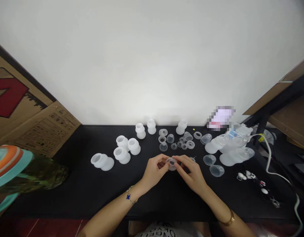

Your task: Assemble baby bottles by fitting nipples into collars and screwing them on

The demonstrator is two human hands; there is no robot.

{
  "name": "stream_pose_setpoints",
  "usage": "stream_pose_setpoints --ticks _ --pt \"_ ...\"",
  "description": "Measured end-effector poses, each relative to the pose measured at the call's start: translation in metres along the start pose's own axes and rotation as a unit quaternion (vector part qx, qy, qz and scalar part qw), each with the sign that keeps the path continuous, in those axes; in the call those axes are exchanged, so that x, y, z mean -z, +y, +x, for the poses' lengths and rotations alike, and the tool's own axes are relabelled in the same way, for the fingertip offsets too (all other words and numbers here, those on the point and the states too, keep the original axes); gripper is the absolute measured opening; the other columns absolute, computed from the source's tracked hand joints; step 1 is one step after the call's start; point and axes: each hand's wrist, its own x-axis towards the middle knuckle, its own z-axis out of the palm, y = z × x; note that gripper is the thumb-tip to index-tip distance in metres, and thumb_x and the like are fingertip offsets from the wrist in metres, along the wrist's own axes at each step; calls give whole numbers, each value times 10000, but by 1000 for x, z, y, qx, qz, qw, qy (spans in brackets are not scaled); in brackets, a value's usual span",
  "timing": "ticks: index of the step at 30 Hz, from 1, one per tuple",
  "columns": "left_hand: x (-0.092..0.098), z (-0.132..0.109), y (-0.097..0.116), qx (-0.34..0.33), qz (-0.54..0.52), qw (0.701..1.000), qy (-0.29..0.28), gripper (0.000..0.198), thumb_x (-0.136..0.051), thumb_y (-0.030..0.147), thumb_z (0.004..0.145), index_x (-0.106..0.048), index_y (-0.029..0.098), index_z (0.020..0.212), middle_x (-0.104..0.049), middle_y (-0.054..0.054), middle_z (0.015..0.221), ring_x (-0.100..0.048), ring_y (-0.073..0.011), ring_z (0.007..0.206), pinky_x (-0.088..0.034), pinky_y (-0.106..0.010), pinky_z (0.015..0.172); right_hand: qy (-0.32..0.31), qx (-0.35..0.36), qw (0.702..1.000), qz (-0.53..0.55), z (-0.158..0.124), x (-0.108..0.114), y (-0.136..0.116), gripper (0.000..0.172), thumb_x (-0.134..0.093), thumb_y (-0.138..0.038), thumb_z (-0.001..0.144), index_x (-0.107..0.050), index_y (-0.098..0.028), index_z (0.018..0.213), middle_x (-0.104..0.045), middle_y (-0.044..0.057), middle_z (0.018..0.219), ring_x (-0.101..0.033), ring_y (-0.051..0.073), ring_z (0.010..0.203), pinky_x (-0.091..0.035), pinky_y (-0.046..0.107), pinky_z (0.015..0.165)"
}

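Over the black table, my left hand (156,168) and my right hand (191,171) both pinch a translucent ring (172,163), one from each side. The fingers of both hands are closed on its rim. Partly hidden behind my right fingers lies another small clear piece (192,159). Just beyond my hands are several clear rings (190,144), small nipple-like discs (174,145) and clear domed caps (163,146). Two more clear domes (217,171) rest right of my right hand. White waisted bottles (122,155) stand to the left, one of them (102,161) tilted or lying over.
Capped white bottles (237,157) lie at the right, near a white cable (269,158) and a beaded strap (264,191). A large jug with a teal and orange lid (12,166) and a cardboard box (43,128) stand left. A pixelated object (220,118) leans against the wall.
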Motion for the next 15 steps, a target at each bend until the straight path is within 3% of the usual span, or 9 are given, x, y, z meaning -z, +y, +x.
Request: stream_pose_setpoints --ticks 11,15 --pt "0 0 1 -4 -14 1000 25 215 -658 383 886 -683 172 855 -698 -23 690 -622 -149 586 -472 -228 558 -6 -19 1000 -11 0 -2 2 309 -546 -367 984 -648 -231 1242 -710 48 918 -594 141 608 -497 248 532" --pt "0 1 0 3 -36 999 15 198 -645 365 897 -686 172 906 -740 -44 772 -664 -166 643 -520 -249 606 -11 -22 1000 -4 -1 -3 5 341 -555 -369 976 -631 -223 1274 -725 54 953 -598 135 596 -503 244 528"
